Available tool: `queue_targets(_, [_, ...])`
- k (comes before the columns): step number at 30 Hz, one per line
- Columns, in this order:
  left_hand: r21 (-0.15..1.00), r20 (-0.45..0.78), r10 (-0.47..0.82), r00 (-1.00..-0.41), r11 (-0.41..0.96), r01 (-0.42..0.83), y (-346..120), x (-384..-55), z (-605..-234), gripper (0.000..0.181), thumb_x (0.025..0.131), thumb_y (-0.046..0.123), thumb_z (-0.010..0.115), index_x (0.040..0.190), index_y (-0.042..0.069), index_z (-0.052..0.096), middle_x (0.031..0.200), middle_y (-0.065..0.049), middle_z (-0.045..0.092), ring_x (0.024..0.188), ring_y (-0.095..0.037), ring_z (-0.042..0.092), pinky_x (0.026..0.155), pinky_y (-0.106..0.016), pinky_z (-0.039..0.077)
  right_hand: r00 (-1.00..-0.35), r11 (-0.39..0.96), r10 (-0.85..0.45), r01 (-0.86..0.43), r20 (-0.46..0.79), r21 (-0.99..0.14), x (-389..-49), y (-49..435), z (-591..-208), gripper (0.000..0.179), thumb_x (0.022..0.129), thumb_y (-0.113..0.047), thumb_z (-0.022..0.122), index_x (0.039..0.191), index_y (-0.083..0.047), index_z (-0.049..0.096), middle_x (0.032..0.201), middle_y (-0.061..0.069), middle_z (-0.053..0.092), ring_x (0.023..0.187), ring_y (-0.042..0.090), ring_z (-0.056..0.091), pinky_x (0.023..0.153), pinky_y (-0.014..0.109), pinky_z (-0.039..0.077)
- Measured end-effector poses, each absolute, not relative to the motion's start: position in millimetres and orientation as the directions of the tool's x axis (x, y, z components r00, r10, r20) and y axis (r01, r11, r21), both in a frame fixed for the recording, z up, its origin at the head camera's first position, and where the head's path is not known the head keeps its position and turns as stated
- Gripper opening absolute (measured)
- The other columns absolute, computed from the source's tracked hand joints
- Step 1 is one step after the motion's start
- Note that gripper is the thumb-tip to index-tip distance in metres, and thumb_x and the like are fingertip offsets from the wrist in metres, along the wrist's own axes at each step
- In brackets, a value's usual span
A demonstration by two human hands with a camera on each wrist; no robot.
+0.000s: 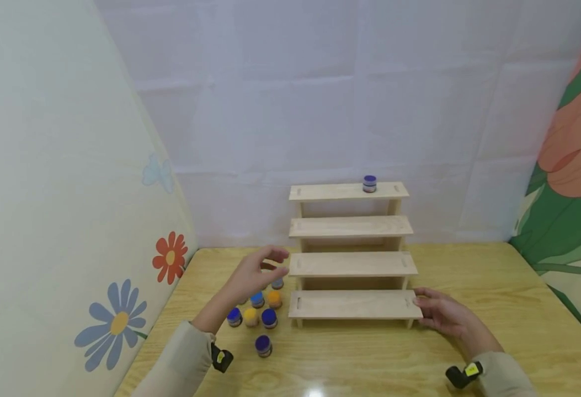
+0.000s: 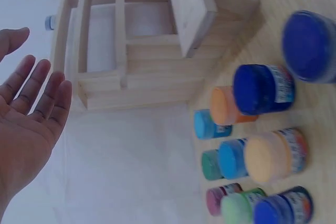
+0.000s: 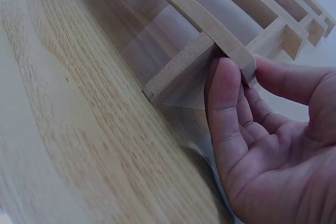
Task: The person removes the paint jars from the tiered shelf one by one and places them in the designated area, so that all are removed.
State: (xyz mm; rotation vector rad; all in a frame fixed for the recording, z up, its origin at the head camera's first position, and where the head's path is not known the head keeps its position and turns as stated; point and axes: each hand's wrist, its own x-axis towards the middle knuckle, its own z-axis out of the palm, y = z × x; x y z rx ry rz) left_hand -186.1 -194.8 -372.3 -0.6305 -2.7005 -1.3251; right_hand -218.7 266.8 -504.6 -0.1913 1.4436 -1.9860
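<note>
A wooden stepped rack (image 1: 352,304) stands on the table, one purple-lidded paint jar (image 1: 369,184) on its top tier. At the right end of the lowest board, my right hand (image 1: 446,314) pinches the edge between thumb and fingers; the right wrist view shows this grip on the board (image 3: 231,45). My left hand (image 1: 257,273) hovers left of the rack, thumb and fingers apart, holding nothing. Below it several paint jars cluster on the table, among them an orange one (image 1: 274,299), a yellow one (image 1: 251,317) and a dark blue one (image 2: 262,88). My left arm and hand partly hide others.
One purple-lidded jar (image 1: 263,345) sits nearer the front than the other jars. A white cloth (image 1: 270,110) hangs behind the rack. Flower-printed panels (image 1: 118,322) border the wooden table (image 1: 360,364) at left and right.
</note>
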Motion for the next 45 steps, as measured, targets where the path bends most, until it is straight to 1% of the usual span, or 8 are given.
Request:
queue_targets(4, [0.722, 0.271, 0.346, -0.898, 0.544, 0.428, -182, -198, -360, 0.04, 0.097, 0.022, 0.07, 0.132, 0.003, 0.06, 0.128, -0.017, 0.065, 0.115, -0.032, 0.063, 0.098, -0.05, 0.054, -0.771, -0.167, -0.579, 0.429, -0.264, -0.888, -219, 267, -504, 0.018, 0.106, -0.01, 0.05, 0.117, -0.023, 0.055, 0.104, 0.0, 0.071, 0.092, 0.013, 0.069, 0.074, 0.024, 0.06])
queue_targets(9, [0.686, 0.307, 0.362, -0.88, 0.557, 0.468, -166, -212, -348, 0.037, 0.097, 0.023, 0.07, 0.128, 0.005, 0.062, 0.126, -0.015, 0.066, 0.117, -0.033, 0.062, 0.102, -0.053, 0.052, -0.774, -0.157, -0.569, 0.434, -0.278, -0.887, -218, 266, -502, 0.017, 0.105, -0.011, 0.051, 0.119, -0.021, 0.053, 0.105, 0.0, 0.071, 0.093, 0.013, 0.069, 0.074, 0.025, 0.059])
queue_targets(14, [0.667, 0.314, 0.356, -0.88, 0.577, 0.471, -150, -227, -336, 0.04, 0.095, 0.023, 0.071, 0.129, 0.006, 0.062, 0.128, -0.015, 0.066, 0.119, -0.03, 0.061, 0.104, -0.048, 0.051, -0.773, -0.152, -0.568, 0.434, -0.281, -0.888, -218, 266, -501, 0.017, 0.105, -0.011, 0.05, 0.12, -0.02, 0.052, 0.105, 0.0, 0.071, 0.094, 0.013, 0.069, 0.075, 0.025, 0.059])
queue_targets(20, [0.634, 0.337, 0.381, -0.861, 0.584, 0.506, -131, -246, -322, 0.042, 0.096, 0.024, 0.071, 0.131, 0.003, 0.062, 0.129, -0.015, 0.066, 0.12, -0.032, 0.061, 0.104, -0.046, 0.052, -0.769, -0.161, -0.581, 0.432, -0.269, -0.887, -219, 267, -502, 0.017, 0.106, -0.01, 0.049, 0.117, -0.021, 0.054, 0.104, 0.0, 0.071, 0.093, 0.013, 0.069, 0.074, 0.024, 0.06])
queue_targets(27, [0.601, 0.316, 0.391, -0.864, 0.623, 0.501, -110, -268, -312, 0.044, 0.096, 0.024, 0.07, 0.134, 0.004, 0.06, 0.132, -0.012, 0.065, 0.124, -0.03, 0.06, 0.108, -0.041, 0.049, -0.763, -0.158, -0.589, 0.431, -0.266, -0.888, -219, 267, -501, 0.019, 0.106, -0.009, 0.048, 0.114, -0.023, 0.056, 0.103, 0.0, 0.071, 0.092, 0.012, 0.069, 0.074, 0.023, 0.059])
queue_targets(32, [0.606, 0.292, 0.406, -0.866, 0.622, 0.496, -94, -281, -306, 0.044, 0.097, 0.021, 0.069, 0.136, 0.005, 0.058, 0.136, -0.013, 0.062, 0.127, -0.028, 0.057, 0.111, -0.041, 0.046, -0.758, -0.166, -0.602, 0.428, -0.252, -0.888, -219, 267, -503, 0.02, 0.106, -0.008, 0.047, 0.114, -0.023, 0.056, 0.104, -0.001, 0.071, 0.093, 0.012, 0.069, 0.075, 0.023, 0.059])
queue_targets(37, [0.603, 0.289, 0.404, -0.868, 0.628, 0.493, -76, -293, -299, 0.044, 0.096, 0.021, 0.07, 0.137, 0.007, 0.059, 0.137, -0.011, 0.062, 0.127, -0.026, 0.056, 0.111, -0.04, 0.046, -0.762, -0.164, -0.593, 0.433, -0.262, -0.886, -217, 267, -503, 0.019, 0.106, -0.008, 0.047, 0.116, -0.022, 0.055, 0.104, 0.0, 0.071, 0.093, 0.013, 0.069, 0.075, 0.024, 0.059])
queue_targets(45, [0.657, 0.245, 0.413, -0.877, 0.595, 0.463, -53, -311, -290, 0.05, 0.097, 0.023, 0.068, 0.144, 0.012, 0.054, 0.145, -0.006, 0.056, 0.134, -0.024, 0.051, 0.114, -0.038, 0.042, -0.78, -0.155, -0.548, 0.449, -0.301, -0.88, -216, 267, -500, 0.023, 0.105, -0.01, 0.051, 0.127, -0.016, 0.048, 0.105, 0.001, 0.071, 0.093, 0.014, 0.069, 0.076, 0.026, 0.059])
